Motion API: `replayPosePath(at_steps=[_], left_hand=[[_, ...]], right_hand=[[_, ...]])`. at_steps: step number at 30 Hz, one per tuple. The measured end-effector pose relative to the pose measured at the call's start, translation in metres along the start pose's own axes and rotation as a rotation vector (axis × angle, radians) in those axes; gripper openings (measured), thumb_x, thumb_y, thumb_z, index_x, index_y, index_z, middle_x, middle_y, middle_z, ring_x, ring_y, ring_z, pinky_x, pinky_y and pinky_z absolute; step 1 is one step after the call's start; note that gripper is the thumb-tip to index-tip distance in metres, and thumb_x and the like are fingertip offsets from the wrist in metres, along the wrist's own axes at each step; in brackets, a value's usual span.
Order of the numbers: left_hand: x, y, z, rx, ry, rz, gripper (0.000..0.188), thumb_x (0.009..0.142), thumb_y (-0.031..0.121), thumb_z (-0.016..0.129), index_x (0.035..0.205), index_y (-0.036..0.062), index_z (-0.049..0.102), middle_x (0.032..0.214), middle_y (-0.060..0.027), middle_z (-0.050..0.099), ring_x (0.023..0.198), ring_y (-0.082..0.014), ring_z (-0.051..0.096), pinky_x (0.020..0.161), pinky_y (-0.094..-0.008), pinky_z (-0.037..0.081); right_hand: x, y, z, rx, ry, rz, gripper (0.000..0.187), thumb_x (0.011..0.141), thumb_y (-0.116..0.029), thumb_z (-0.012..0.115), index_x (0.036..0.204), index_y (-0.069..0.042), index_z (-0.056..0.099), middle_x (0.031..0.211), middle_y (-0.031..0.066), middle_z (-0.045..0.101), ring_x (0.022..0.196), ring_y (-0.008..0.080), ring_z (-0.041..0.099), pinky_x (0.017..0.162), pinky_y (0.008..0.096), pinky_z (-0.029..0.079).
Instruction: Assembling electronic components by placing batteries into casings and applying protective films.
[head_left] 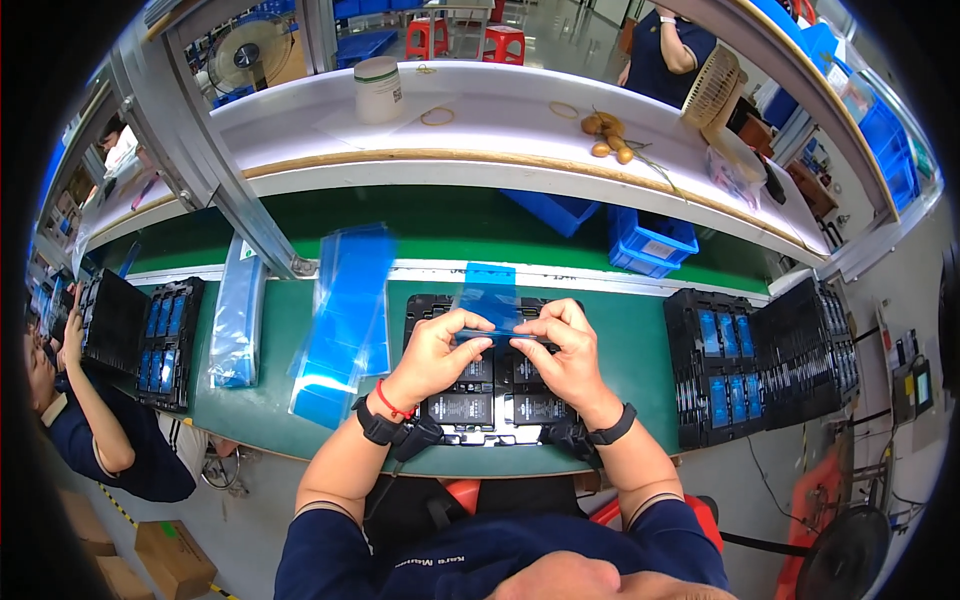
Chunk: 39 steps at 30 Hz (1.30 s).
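Observation:
My left hand (437, 352) and my right hand (562, 352) are close together above a black tray (482, 435). Between thumb and fingers, each hand pinches an edge of a translucent blue film sheet (490, 285), which spreads away from me over the tray's far edge. Flat black rectangular packs (460, 409), like battery cells, sit in the tray's compartments below. My hands partly hide the far part of the tray. Left of it, a stack of long blue film sheets (350, 310) lies on the green table (630, 400).
Stacked black trays with blue-covered pieces (715, 365) stand at right. Clear bags (237, 320) and another tray (168, 345) lie leftward. A white shelf (480, 115) crosses the back, holding a tub (378, 90). Blue bins (650, 240) sit beneath it. A co-worker (110, 430) is at left.

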<state>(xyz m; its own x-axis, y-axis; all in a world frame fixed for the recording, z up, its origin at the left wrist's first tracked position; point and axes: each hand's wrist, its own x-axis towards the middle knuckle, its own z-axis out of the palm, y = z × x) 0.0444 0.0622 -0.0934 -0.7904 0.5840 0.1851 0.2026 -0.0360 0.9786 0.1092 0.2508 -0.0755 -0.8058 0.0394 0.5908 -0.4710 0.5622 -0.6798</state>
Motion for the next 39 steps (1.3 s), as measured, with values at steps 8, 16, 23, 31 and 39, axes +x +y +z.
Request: replayPosePath(at_steps=[8,16,23,31,39], left_hand=[[0.002,0.013,-0.001,0.1,-0.03,0.026,0.01,0.081,0.004,0.064,0.088,-0.0028,0.062,0.078,-0.0074,0.064,0.073,-0.0093,0.062,0.057,-0.019,0.05],[0.002,0.004,-0.024,0.065,0.076,0.105,0.043,0.088,0.033,0.057,0.104,-0.0058,0.061,0.088,-0.0126,0.066,0.073,-0.0114,0.06,0.062,-0.0247,0.051],[0.01,0.003,-0.026,-0.163,0.255,-0.085,0.023,0.09,0.004,0.05,0.111,-0.0032,0.057,0.11,-0.0113,0.058,0.085,-0.0209,0.064,0.063,-0.0235,0.054],[0.009,0.009,-0.03,-0.205,0.281,-0.033,0.038,0.088,-0.003,0.048,0.126,-0.0016,0.042,0.125,-0.0127,0.044,0.085,-0.0236,0.065,0.059,-0.0227,0.054],[0.011,0.007,-0.029,-0.211,0.266,-0.039,0.038,0.088,-0.003,0.047,0.125,-0.0017,0.042,0.124,-0.0135,0.043,0.084,-0.0229,0.065,0.059,-0.0222,0.054]], right_hand=[[0.004,0.001,-0.009,-0.17,-0.035,-0.265,0.015,0.065,-0.002,0.073,0.077,-0.005,0.065,0.089,0.0108,0.06,0.078,0.025,0.057,0.064,0.0317,0.048],[0.009,0.003,-0.06,0.213,0.089,0.103,0.007,0.074,-0.002,0.068,0.078,-0.002,0.062,0.081,0.008,0.06,0.069,0.0142,0.056,0.06,0.0245,0.045],[0.0,0.086,-0.05,0.52,-0.136,0.769,0.01,0.081,-0.006,0.065,0.077,-0.003,0.057,0.057,-0.0001,0.054,0.043,0.0054,0.048,0.037,0.018,0.037],[0.01,0.093,-0.039,0.425,-0.253,0.887,0.011,0.078,-0.003,0.066,0.074,0.0,0.056,0.056,0.0027,0.055,0.037,0.0063,0.045,0.032,0.0194,0.034],[0.016,0.098,-0.04,0.386,-0.306,0.946,0.011,0.077,-0.003,0.067,0.072,0.001,0.057,0.06,0.0028,0.056,0.037,0.0059,0.044,0.032,0.0197,0.035]])
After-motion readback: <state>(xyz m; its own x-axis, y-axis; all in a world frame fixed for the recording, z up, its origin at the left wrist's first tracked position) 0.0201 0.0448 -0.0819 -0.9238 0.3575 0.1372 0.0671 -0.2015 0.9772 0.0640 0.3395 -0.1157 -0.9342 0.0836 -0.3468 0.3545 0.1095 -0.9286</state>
